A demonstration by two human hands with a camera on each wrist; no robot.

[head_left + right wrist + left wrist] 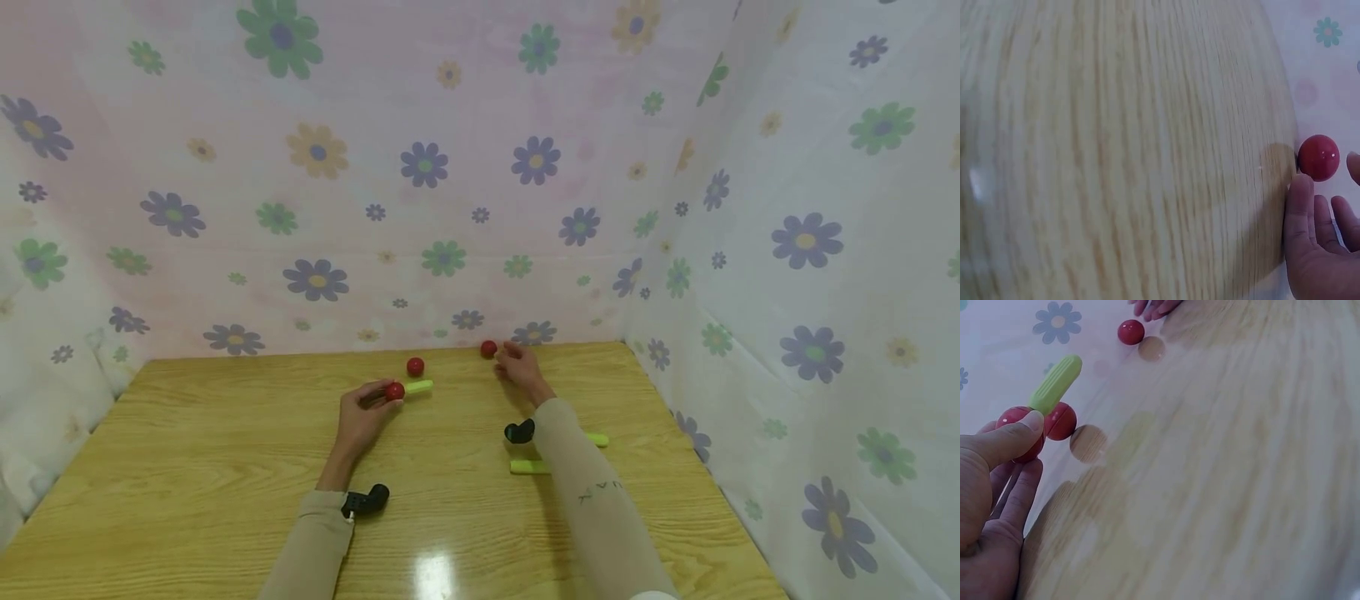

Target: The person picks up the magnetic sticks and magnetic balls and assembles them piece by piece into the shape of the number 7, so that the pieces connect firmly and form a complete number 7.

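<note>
Between thumb and fingertips, my left hand (358, 423) pinches a red ball (395, 391) that has a ribbed light green stick (1057, 384) extending from it. Just behind this stick, a second red ball (416, 367) rests on the table. Farther right, by the table's back edge, sits a third red ball (1319, 157). My right hand (519, 372) is beside that ball with its fingers apart and loosely bent; a gap shows between thumb and ball in the right wrist view. Whether a fingertip touches the ball, I cannot tell.
Two yellow-green sticks lie under and beside the right forearm: a nearer stick (529, 467) and a farther stick (597, 440), both partly hidden. The glossy wooden table (225, 467) meets a flower-patterned cloth (390, 258) at its back and sides.
</note>
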